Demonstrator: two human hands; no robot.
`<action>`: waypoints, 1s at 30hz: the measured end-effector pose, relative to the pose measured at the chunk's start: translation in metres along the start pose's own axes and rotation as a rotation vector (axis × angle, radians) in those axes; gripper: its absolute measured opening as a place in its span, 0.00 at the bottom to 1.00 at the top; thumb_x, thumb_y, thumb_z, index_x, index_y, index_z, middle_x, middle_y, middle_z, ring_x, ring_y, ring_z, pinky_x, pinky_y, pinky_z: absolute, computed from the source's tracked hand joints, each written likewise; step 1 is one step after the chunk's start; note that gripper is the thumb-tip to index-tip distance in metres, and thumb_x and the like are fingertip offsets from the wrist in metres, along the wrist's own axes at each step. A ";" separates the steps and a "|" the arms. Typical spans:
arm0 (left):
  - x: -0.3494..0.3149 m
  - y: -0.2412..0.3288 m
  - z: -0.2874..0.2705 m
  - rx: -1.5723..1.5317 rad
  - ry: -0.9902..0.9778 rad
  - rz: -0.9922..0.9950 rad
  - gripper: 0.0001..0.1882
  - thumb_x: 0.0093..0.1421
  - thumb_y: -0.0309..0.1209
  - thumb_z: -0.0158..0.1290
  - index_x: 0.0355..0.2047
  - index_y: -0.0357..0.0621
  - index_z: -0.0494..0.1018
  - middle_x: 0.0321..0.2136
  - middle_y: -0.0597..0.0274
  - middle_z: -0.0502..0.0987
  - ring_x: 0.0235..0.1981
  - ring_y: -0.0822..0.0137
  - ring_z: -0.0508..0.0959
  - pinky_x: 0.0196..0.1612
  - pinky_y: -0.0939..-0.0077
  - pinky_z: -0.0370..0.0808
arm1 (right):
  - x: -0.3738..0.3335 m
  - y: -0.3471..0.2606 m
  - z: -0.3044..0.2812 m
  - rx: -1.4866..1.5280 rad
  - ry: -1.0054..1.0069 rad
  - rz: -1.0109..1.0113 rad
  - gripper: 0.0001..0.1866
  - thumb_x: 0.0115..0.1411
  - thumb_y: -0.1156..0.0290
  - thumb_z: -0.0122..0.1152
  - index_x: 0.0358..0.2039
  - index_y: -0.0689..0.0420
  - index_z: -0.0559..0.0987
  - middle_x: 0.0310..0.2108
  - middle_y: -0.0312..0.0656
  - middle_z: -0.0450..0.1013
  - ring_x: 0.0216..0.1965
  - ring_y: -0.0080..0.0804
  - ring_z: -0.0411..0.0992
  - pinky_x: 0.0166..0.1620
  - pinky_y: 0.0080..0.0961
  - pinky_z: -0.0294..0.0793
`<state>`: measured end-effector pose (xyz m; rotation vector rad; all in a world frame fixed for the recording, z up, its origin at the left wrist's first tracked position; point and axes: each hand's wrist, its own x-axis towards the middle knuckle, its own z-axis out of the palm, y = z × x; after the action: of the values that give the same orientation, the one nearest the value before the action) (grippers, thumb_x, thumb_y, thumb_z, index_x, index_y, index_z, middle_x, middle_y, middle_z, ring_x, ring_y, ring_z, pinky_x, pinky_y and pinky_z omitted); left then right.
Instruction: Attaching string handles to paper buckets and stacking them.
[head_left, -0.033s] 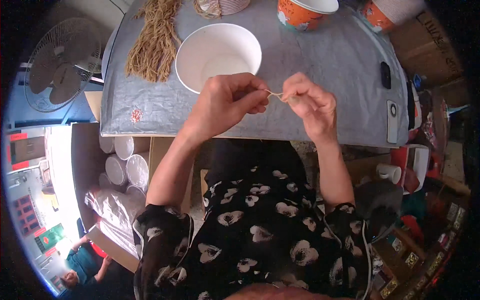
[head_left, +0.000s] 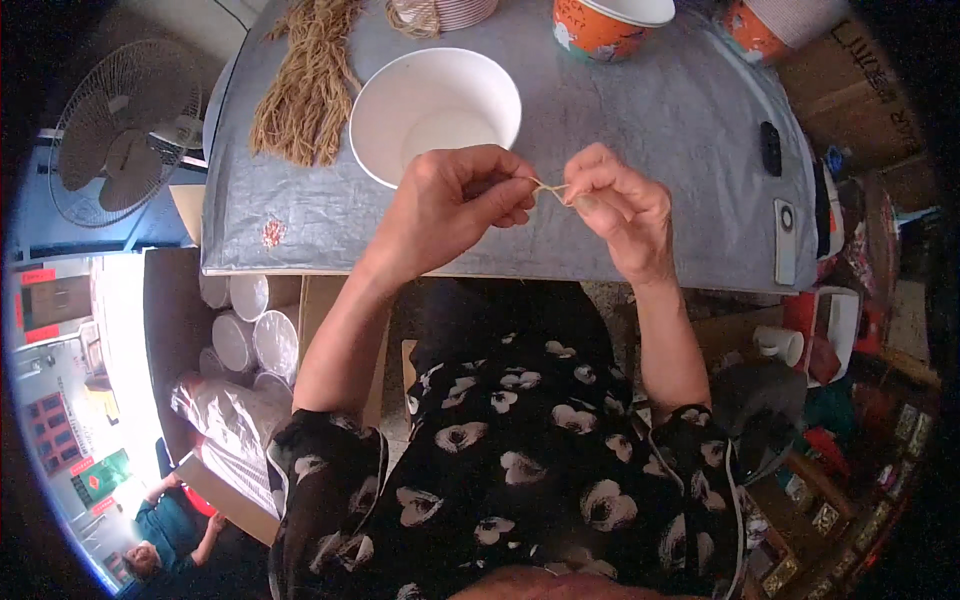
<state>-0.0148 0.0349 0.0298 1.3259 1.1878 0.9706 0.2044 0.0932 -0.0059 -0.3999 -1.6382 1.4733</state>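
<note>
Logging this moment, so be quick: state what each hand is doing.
Left hand: closed, pinching a thin tan cord.
Right hand: thumb and forefinger pinching the same cord, other fingers loosely curled.

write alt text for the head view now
A left hand and a right hand pinch a thin tan cord between them over a grey-covered table. Beyond the left hand is a white tub, with a bundle of tan cords to its left and an orange-patterned tub farther back on the right.
</note>
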 end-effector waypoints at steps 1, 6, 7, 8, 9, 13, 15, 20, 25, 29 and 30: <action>0.000 0.000 0.000 -0.026 0.022 0.000 0.10 0.68 0.28 0.54 0.43 0.32 0.76 0.32 0.60 0.81 0.33 0.73 0.82 0.38 0.79 0.81 | 0.002 -0.002 -0.004 0.002 0.006 -0.002 0.02 0.61 0.78 0.61 0.34 0.63 0.79 0.38 0.39 0.72 0.39 0.21 0.70 0.42 0.21 0.70; 0.002 0.004 -0.003 0.008 0.040 -0.009 0.11 0.68 0.30 0.55 0.43 0.33 0.77 0.31 0.61 0.81 0.32 0.73 0.81 0.36 0.80 0.79 | 0.007 -0.009 -0.012 -0.794 0.004 -0.109 0.08 0.54 0.81 0.62 0.36 0.61 0.79 0.42 0.43 0.74 0.45 0.34 0.73 0.47 0.27 0.73; 0.002 0.004 -0.003 0.029 0.059 -0.019 0.11 0.68 0.30 0.55 0.43 0.33 0.77 0.31 0.61 0.81 0.32 0.74 0.81 0.35 0.80 0.79 | 0.008 -0.012 -0.011 -0.794 0.012 -0.108 0.08 0.54 0.81 0.62 0.36 0.61 0.79 0.42 0.43 0.74 0.45 0.34 0.73 0.47 0.27 0.73; 0.003 0.005 -0.002 0.033 0.052 -0.019 0.11 0.68 0.30 0.55 0.43 0.33 0.77 0.31 0.61 0.81 0.32 0.74 0.81 0.35 0.80 0.79 | 0.009 -0.017 -0.010 -0.687 0.049 -0.081 0.10 0.54 0.81 0.63 0.38 0.61 0.80 0.42 0.42 0.74 0.46 0.36 0.74 0.48 0.28 0.73; 0.003 0.005 -0.002 0.047 0.051 -0.034 0.11 0.67 0.30 0.55 0.43 0.33 0.77 0.31 0.61 0.81 0.32 0.74 0.81 0.35 0.80 0.79 | 0.009 -0.019 -0.008 -0.579 0.086 -0.055 0.12 0.54 0.81 0.64 0.40 0.60 0.80 0.43 0.42 0.75 0.46 0.38 0.74 0.48 0.30 0.74; 0.006 0.010 0.003 0.074 0.046 -0.064 0.10 0.67 0.30 0.55 0.42 0.33 0.77 0.31 0.60 0.81 0.31 0.74 0.81 0.35 0.80 0.78 | 0.011 -0.010 0.000 -0.631 0.074 -0.171 0.17 0.51 0.79 0.70 0.43 0.59 0.80 0.42 0.42 0.74 0.45 0.39 0.74 0.49 0.31 0.74; 0.007 0.010 0.005 0.073 0.058 -0.038 0.09 0.67 0.28 0.55 0.41 0.32 0.77 0.30 0.60 0.82 0.30 0.74 0.81 0.34 0.81 0.79 | 0.011 -0.010 0.008 -0.681 0.054 -0.198 0.17 0.50 0.79 0.70 0.42 0.59 0.80 0.41 0.43 0.75 0.44 0.40 0.74 0.47 0.31 0.74; 0.009 0.008 0.005 0.088 0.091 -0.021 0.08 0.65 0.26 0.57 0.40 0.31 0.78 0.27 0.60 0.82 0.28 0.75 0.81 0.32 0.82 0.80 | 0.005 0.004 0.014 -0.727 0.119 -0.243 0.17 0.47 0.82 0.72 0.40 0.60 0.81 0.41 0.39 0.75 0.43 0.35 0.74 0.46 0.29 0.74; 0.010 0.007 0.004 0.124 0.101 -0.029 0.09 0.66 0.26 0.57 0.42 0.32 0.76 0.30 0.60 0.82 0.30 0.74 0.81 0.33 0.81 0.78 | 0.006 0.000 0.025 -0.541 0.265 -0.155 0.15 0.48 0.80 0.72 0.37 0.58 0.79 0.38 0.41 0.75 0.41 0.41 0.75 0.44 0.33 0.75; 0.014 0.004 0.007 0.025 0.135 0.013 0.11 0.64 0.24 0.58 0.44 0.30 0.75 0.29 0.57 0.83 0.31 0.72 0.83 0.34 0.80 0.82 | 0.009 0.002 0.019 -0.705 0.202 -0.264 0.14 0.48 0.84 0.70 0.37 0.60 0.79 0.39 0.40 0.75 0.41 0.37 0.74 0.44 0.29 0.74; 0.013 0.005 0.008 0.030 0.135 0.019 0.12 0.64 0.24 0.58 0.45 0.30 0.74 0.29 0.57 0.83 0.32 0.72 0.83 0.34 0.80 0.82 | 0.009 0.005 0.017 -0.699 0.180 -0.274 0.14 0.47 0.82 0.71 0.36 0.59 0.79 0.38 0.40 0.75 0.41 0.39 0.74 0.45 0.32 0.74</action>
<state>-0.0043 0.0466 0.0327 1.3140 1.2981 1.0734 0.1847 0.0902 -0.0056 -0.6366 -1.9338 0.6127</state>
